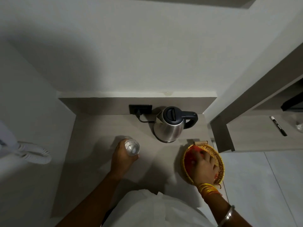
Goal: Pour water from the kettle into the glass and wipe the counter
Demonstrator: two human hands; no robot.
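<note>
A steel kettle [170, 126] with a dark lid and handle stands upright at the back of the grey counter [91, 128], its handle to the right. My left hand [122, 159] is wrapped around a clear glass [132, 147] standing on the counter left of the kettle. My right hand [204, 166] reaches into a round wicker basket [220, 158] at the counter's right edge, fingers on a red-orange cloth [192, 150] lying in it. Whether the fingers grip the cloth is not visible.
A black wall socket [140, 109] with a plugged cord sits behind the kettle. A small cork-like roll [200, 142] lies beyond the basket. A white coiled phone cord [32, 154] hangs at the left. A black marker [278, 125] lies on the shelf at the right.
</note>
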